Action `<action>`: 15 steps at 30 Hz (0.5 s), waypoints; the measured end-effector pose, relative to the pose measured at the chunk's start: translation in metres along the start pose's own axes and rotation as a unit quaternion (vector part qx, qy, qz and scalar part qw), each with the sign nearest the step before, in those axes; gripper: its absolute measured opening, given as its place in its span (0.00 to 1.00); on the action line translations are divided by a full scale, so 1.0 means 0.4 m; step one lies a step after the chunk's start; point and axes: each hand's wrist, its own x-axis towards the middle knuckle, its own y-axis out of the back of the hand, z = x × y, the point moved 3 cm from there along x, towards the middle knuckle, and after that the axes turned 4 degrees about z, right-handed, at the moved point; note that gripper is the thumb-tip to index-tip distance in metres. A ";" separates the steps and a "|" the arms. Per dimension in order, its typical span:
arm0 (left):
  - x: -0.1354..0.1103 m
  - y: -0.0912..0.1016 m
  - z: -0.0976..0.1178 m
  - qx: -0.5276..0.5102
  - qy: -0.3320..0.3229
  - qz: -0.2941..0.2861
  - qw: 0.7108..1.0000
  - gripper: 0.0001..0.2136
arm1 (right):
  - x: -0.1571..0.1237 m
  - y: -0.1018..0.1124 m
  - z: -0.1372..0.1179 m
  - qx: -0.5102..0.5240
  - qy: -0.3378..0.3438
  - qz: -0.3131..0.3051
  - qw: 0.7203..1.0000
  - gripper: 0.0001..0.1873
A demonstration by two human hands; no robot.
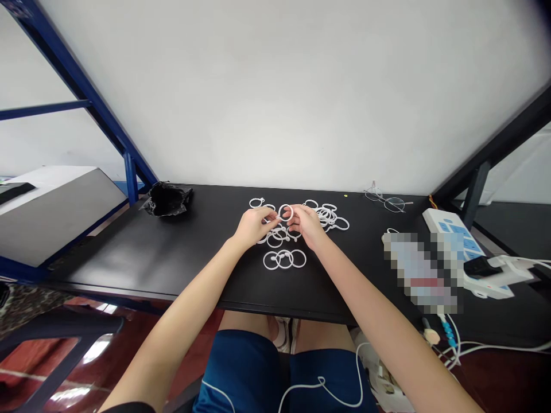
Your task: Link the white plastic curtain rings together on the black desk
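A white ring (286, 206) is held up over the black table, gripped between my two hands. Thumb and fingers of my left hand (257, 226) pinch its lower left side. My right hand (306, 222) closes its fingers on the right side of the same ring. Beneath and between the hands lies a loose group of white rings (275, 239), partly hidden by the fingers. To the right, beside my right hand, is a denser pile of rings (328, 217). Nearer to me, three overlapping rings (284, 260) form a row.
A crumpled black bag (167, 201) stands open at the table's back left. Eyeglasses (387, 199) lie near the wall. On the right are a blurred-out phone-like object (415, 269), a white power strip (456, 229) and white cables (495, 346). Blue frame bars (86, 86) border the left.
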 end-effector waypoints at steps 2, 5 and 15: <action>0.002 0.001 -0.001 -0.032 0.032 0.007 0.999 0.11 | -0.003 -0.004 0.001 -0.022 -0.010 -0.021 0.999 0.04; 0.005 -0.001 -0.005 -0.095 0.088 -0.003 0.992 0.12 | -0.009 -0.011 0.001 -0.047 0.002 -0.066 0.997 0.06; 0.009 -0.012 -0.016 -0.281 0.185 -0.073 0.939 0.17 | -0.011 0.000 -0.003 -0.045 0.054 -0.064 0.996 0.13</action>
